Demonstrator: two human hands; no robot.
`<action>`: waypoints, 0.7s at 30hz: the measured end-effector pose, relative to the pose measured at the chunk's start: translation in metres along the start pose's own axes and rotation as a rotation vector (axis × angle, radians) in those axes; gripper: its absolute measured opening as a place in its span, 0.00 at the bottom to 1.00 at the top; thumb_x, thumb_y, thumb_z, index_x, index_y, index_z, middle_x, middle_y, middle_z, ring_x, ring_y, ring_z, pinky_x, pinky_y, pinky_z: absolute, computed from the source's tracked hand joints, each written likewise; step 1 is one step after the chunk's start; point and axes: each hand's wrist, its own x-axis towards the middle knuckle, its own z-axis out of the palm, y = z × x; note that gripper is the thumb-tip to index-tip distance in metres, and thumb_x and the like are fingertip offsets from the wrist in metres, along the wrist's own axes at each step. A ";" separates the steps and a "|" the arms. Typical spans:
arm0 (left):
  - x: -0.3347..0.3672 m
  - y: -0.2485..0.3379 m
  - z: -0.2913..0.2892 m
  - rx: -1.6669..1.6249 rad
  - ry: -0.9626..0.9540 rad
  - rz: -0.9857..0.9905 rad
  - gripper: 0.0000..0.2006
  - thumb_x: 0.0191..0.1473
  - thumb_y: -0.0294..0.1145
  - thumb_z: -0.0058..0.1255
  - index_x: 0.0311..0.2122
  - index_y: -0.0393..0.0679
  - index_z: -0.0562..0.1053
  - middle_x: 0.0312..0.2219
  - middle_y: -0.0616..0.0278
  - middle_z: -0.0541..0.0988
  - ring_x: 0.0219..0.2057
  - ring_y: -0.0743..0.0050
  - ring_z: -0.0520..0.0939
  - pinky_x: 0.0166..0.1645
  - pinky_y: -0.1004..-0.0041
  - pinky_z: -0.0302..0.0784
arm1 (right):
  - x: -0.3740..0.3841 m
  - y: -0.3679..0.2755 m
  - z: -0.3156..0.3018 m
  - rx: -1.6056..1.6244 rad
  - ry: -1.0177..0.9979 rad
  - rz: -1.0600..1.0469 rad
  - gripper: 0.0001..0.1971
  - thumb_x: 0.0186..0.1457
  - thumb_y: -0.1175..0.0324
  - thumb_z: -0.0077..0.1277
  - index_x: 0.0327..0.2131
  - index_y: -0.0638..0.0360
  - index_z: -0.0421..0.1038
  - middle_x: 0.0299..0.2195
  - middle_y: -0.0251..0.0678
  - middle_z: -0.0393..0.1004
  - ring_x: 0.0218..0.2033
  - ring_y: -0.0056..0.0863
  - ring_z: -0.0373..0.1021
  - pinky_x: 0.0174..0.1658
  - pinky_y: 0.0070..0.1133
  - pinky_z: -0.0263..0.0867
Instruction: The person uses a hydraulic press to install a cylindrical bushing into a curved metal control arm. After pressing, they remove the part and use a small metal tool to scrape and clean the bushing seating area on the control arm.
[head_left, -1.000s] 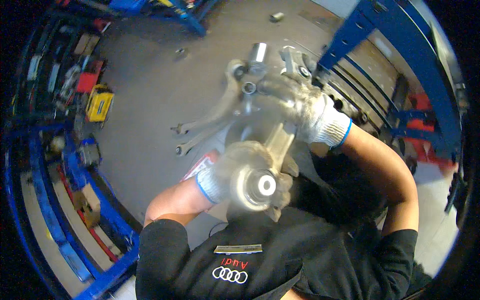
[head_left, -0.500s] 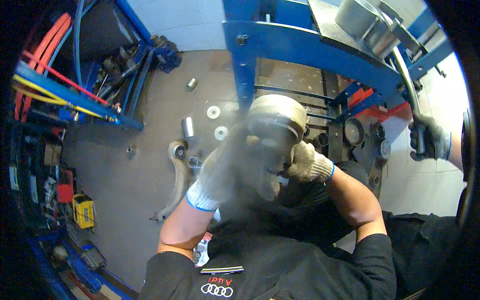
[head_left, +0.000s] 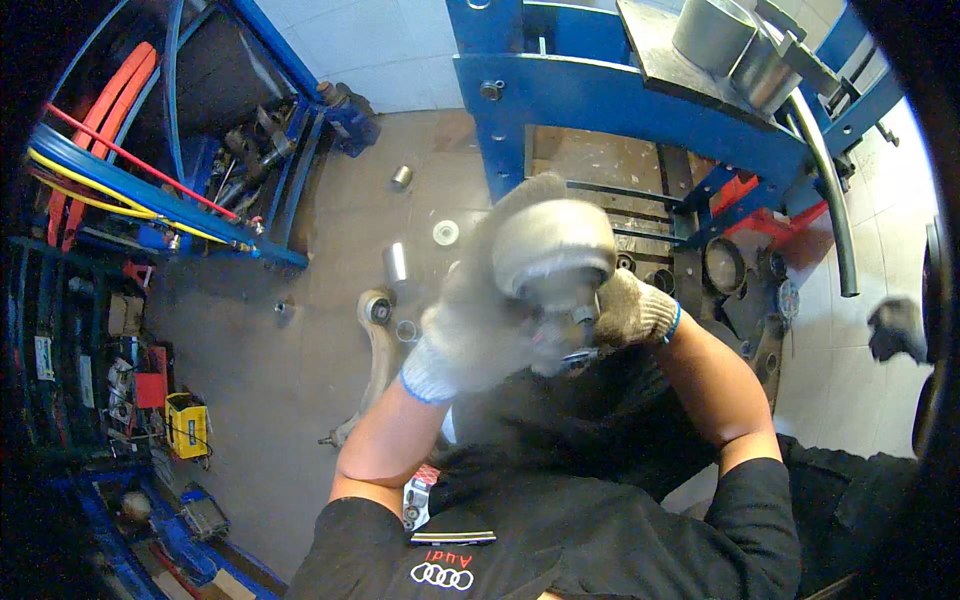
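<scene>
In front of my body is a metal part with a thick, pale, round end (head_left: 556,245) and a darker, shiny section below it. My right hand (head_left: 640,308), in a knit work glove, is closed round its right side. Motion smears my gloved left hand (head_left: 465,325) at its left side; a blurred glove shape reaches over the top of the round end, and the fingers cannot be made out. A control arm (head_left: 380,360) with a bushing in its eye lies on the floor beside my left hand, near a small ring (head_left: 406,330) and a silver metal sleeve (head_left: 396,263).
A blue press frame (head_left: 640,95) stands ahead, with metal cylinders (head_left: 715,35) and a long bar (head_left: 830,190) on it. At far right is another person's dark-gloved hand (head_left: 897,330). A washer (head_left: 445,232) and short sleeve (head_left: 402,177) lie on the floor; a yellow box (head_left: 187,426) stands left.
The other person's hand has let go of the bar and moved away from it. My blurred left glove has shifted up over the round end. The whole view has shifted slightly.
</scene>
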 end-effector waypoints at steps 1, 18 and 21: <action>0.004 -0.003 0.001 0.028 0.024 -0.055 0.30 0.49 0.39 0.61 0.56 0.38 0.67 0.47 0.51 0.78 0.48 0.58 0.80 0.52 0.62 0.78 | -0.001 -0.002 -0.002 0.069 0.014 0.117 0.19 0.48 0.64 0.62 0.46 0.53 0.75 0.42 0.35 0.78 0.45 0.30 0.73 0.49 0.28 0.68; -0.061 -0.067 -0.020 0.845 -0.142 -0.154 0.37 0.42 0.44 0.69 0.55 0.37 0.68 0.44 0.50 0.80 0.46 0.58 0.82 0.50 0.64 0.78 | 0.030 -0.017 0.020 0.659 0.347 0.293 0.25 0.37 0.72 0.69 0.44 0.60 0.74 0.40 0.35 0.79 0.40 0.26 0.75 0.44 0.28 0.72; -0.065 -0.041 -0.016 0.800 -0.069 -0.305 0.38 0.37 0.47 0.72 0.52 0.37 0.70 0.43 0.48 0.80 0.46 0.59 0.82 0.50 0.64 0.78 | 0.041 -0.024 0.033 0.924 0.356 0.387 0.28 0.36 0.72 0.69 0.45 0.60 0.73 0.40 0.35 0.79 0.40 0.26 0.75 0.43 0.27 0.72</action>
